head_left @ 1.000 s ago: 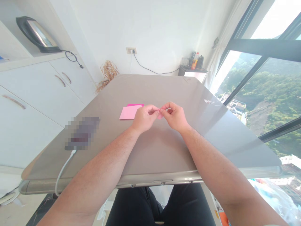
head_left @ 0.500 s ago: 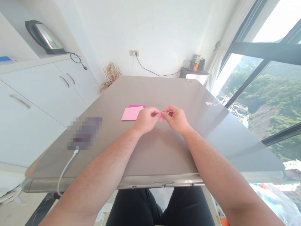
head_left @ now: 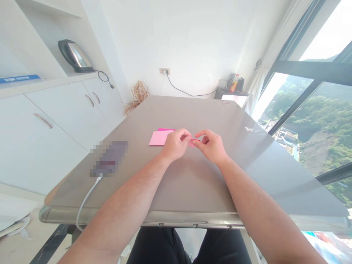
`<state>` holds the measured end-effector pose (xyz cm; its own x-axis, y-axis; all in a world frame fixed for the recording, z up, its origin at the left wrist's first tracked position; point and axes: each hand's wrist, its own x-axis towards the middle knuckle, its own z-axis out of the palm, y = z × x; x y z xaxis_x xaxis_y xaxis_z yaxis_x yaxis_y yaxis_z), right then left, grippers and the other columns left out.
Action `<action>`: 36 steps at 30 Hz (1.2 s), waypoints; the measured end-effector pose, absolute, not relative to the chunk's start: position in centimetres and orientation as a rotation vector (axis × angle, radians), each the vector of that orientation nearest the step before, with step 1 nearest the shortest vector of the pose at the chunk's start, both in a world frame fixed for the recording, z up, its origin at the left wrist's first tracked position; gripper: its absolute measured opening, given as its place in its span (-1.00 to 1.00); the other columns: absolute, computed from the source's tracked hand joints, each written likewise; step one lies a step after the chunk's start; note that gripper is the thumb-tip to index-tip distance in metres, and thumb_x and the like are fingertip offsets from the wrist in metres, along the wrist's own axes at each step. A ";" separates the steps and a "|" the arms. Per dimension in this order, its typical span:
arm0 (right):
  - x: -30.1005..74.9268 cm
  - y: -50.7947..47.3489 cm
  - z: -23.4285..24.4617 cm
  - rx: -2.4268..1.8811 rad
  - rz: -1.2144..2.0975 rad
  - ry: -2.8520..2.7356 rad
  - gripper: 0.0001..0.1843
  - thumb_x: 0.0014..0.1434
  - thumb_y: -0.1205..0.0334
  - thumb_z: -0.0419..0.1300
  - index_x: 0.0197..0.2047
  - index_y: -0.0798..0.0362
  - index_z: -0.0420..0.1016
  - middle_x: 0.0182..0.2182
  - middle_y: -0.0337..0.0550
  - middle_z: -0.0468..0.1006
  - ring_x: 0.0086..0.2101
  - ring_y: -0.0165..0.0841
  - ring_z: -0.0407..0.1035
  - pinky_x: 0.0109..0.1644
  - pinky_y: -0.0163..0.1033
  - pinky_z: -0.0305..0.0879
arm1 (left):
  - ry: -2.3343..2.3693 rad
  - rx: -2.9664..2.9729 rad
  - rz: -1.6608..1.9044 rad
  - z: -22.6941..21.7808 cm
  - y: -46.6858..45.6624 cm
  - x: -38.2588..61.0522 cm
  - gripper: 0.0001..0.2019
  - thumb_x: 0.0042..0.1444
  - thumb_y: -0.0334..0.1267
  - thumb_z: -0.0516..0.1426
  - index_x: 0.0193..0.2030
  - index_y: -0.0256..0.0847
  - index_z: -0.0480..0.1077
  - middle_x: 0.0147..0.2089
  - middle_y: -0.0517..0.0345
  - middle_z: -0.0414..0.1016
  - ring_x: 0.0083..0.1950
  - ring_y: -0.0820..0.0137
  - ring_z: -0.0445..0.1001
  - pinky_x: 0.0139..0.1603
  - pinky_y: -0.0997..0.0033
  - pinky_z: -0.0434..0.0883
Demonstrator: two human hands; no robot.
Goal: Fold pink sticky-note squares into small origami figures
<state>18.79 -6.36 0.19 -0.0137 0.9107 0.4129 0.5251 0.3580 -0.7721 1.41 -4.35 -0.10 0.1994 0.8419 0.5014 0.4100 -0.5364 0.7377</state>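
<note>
A small folded piece of pink paper (head_left: 191, 143) is between my two hands, above the middle of the table. My left hand (head_left: 176, 145) pinches its left end between thumb and fingertips. At the other end, the thumb of my right hand (head_left: 213, 147) touches the paper while the index finger is raised away from it, leaving a gap; its other fingers are curled. Just left of my left hand lie a light pink sheet (head_left: 159, 138) and, partly under it, a magenta sheet (head_left: 166, 129). My hands cover part of the small piece, so its exact folds are unclear.
On the grey-brown table (head_left: 189, 113), a blurred-out dark device (head_left: 110, 157) with a white cable (head_left: 86, 200) lies at the left. An electric kettle (head_left: 77, 57) stands on the left cabinet. Bottles (head_left: 234, 83) stand beyond the far right corner, near the window.
My right index finger has lifted off the pink paper, opening a gap to the thumb. My left hand keeps its pinch. The whole view has shifted slightly, with things appearing lower and further right.
</note>
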 end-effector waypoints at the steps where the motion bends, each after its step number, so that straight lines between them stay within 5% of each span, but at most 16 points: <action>1: 18.8 -6.4 0.2 -1.290 0.521 -1.655 -0.79 0.05 0.11 0.36 -0.25 -0.03 0.51 -0.62 -0.39 0.30 -0.55 -0.43 0.20 -0.38 -0.25 0.18 | 1.178 2.003 1.327 -0.1 -4.3 1.4 -0.89 0.19 -0.31 0.10 -0.34 -0.14 0.42 -0.35 0.21 0.60 -0.26 0.37 0.56 -0.19 0.34 0.45; 21: 18.5 -6.1 -0.5 -1.466 0.337 -1.756 -0.81 0.11 0.05 0.25 -0.31 -0.04 0.59 -0.59 -0.29 0.43 -0.54 -0.38 0.27 -0.36 -0.21 0.19 | 1.350 2.054 1.489 -0.8 -4.1 1.7 -0.87 0.15 -0.41 0.06 -0.38 -0.14 0.34 -0.36 0.19 0.50 -0.26 0.35 0.45 -0.18 0.31 0.37; 30: 18.7 -6.4 -0.6 -1.388 0.639 -1.551 -0.70 0.06 -0.07 0.33 -0.36 0.00 0.55 -0.57 -0.22 0.51 -0.57 -0.40 0.26 -0.46 -0.23 0.19 | 1.196 1.774 1.436 -1.6 -4.0 2.2 -0.90 0.15 -0.38 0.07 -0.37 -0.16 0.36 -0.36 0.23 0.49 -0.32 0.42 0.43 -0.27 0.38 0.34; 36: 18.6 -6.2 -0.8 -1.320 0.666 -1.476 -0.57 0.01 -0.07 0.36 -0.13 0.01 0.54 -0.44 -0.19 0.56 -0.55 -0.40 0.30 -0.44 -0.21 0.27 | 1.139 1.692 1.409 -1.8 -3.9 2.3 -0.92 0.16 -0.32 0.10 -0.36 -0.17 0.38 -0.34 0.19 0.50 -0.29 0.42 0.45 -0.25 0.38 0.35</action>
<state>18.59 -6.18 -0.75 0.1011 0.9445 0.3126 0.3906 0.2514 -0.8856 2.28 -3.89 -1.79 0.0445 0.9103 0.4116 0.2115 -0.4112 0.8867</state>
